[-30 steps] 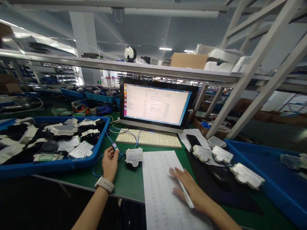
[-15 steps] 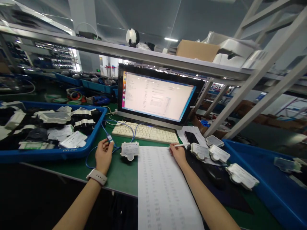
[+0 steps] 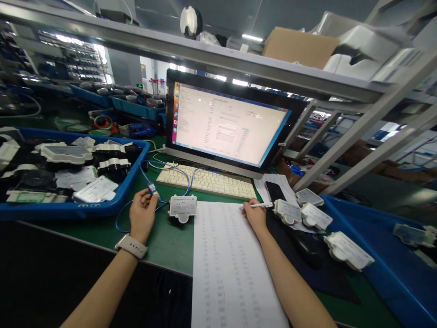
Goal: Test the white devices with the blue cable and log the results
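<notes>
A white pen (image 3: 261, 205) is gripped in my right hand (image 3: 255, 216), its tip at the upper part of a long printed paper sheet (image 3: 235, 264). My left hand (image 3: 142, 214) pinches a small blue adapter (image 3: 152, 187) fixed to a blue cable (image 3: 119, 218). Between the hands, at the sheet's left edge, lies a white module with a printed label (image 3: 183, 207). Several similar labelled modules (image 3: 317, 216) rest to the right of my right hand. The writing on the sheet is too blurred to read.
Behind the keyboard (image 3: 208, 182) stands a lit monitor (image 3: 228, 125). A blue bin (image 3: 131, 182) full of modules is on the left; another blue bin (image 3: 368, 228) is on the right. A black mouse (image 3: 307, 248) and a phone (image 3: 275, 191) lie right of the sheet. A shelf (image 3: 218, 57) spans above.
The camera view has shifted, so the monitor and shelf sit higher and appear larger. Both hands keep their holds, on the adapter and the pen.
</notes>
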The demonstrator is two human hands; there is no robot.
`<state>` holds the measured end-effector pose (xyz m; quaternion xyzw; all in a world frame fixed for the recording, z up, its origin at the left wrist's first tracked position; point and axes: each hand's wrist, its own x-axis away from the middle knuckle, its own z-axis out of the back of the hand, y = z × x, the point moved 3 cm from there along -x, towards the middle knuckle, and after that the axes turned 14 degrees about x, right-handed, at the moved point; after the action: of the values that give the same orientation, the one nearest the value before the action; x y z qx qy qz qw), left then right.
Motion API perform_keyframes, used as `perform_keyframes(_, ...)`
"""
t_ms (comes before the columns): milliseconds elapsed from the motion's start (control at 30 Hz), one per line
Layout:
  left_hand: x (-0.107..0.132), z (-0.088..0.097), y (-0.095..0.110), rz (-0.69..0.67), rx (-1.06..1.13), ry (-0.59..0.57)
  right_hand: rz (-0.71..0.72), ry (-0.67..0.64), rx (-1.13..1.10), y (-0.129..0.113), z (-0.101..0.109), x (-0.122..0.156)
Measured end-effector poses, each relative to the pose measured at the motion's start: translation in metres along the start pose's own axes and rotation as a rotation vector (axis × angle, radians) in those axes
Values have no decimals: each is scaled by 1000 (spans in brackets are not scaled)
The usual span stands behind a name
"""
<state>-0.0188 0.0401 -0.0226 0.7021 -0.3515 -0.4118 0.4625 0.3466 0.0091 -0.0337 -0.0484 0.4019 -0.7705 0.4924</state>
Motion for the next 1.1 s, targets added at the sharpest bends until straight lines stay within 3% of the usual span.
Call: perform_keyframes(1100,1,0,-2,1,33,3,55,48,107,-2,4,1)
